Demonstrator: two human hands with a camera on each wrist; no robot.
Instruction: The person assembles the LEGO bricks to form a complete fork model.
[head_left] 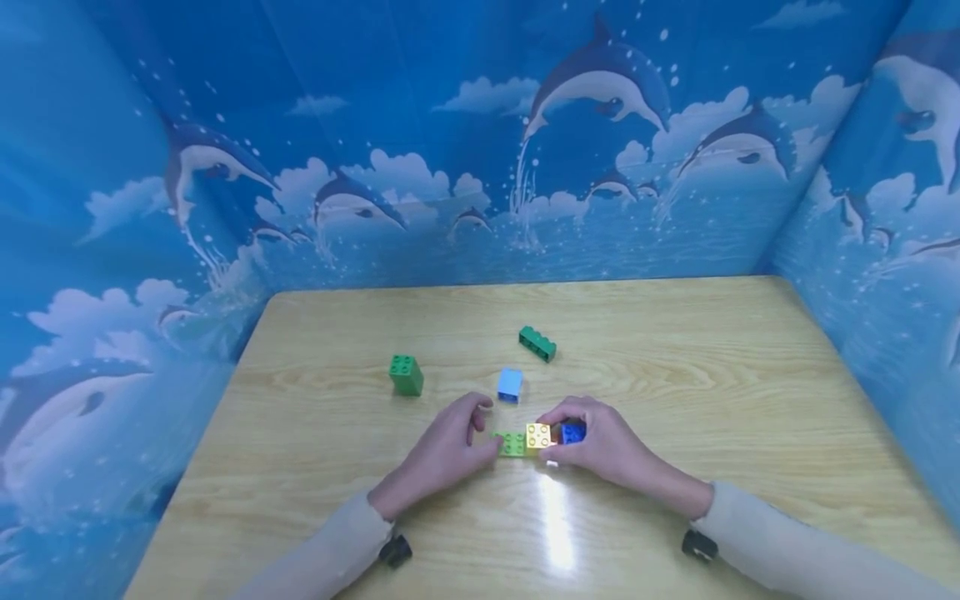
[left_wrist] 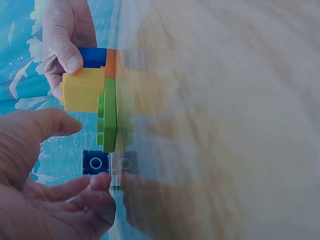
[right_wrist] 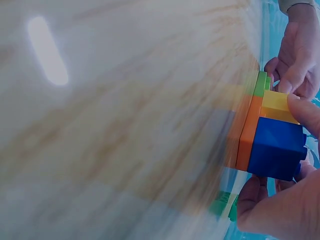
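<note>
Side by side on the table lie a flat light green brick (head_left: 513, 445) and a flat orange brick (right_wrist: 246, 137). A yellow brick (head_left: 538, 435) is seated across where they meet, and a dark blue brick (right_wrist: 277, 148) stands on the orange one beside it. My right hand (head_left: 611, 442) grips the yellow brick, its thumb on one side; the blue brick is partly under this hand in the head view. At the light green brick's left end is my left hand (head_left: 450, 442), thumb and fingers spread apart, holding nothing.
Just beyond the hands lies a light blue brick (head_left: 510, 384), tipped with its hollow underside toward me. A long dark green brick (head_left: 537, 342) lies on its side farther back. To the left, a tall green block (head_left: 406, 376) stands upright. Dolphin-printed curtains (head_left: 450, 167) surround the wooden table (head_left: 675, 350).
</note>
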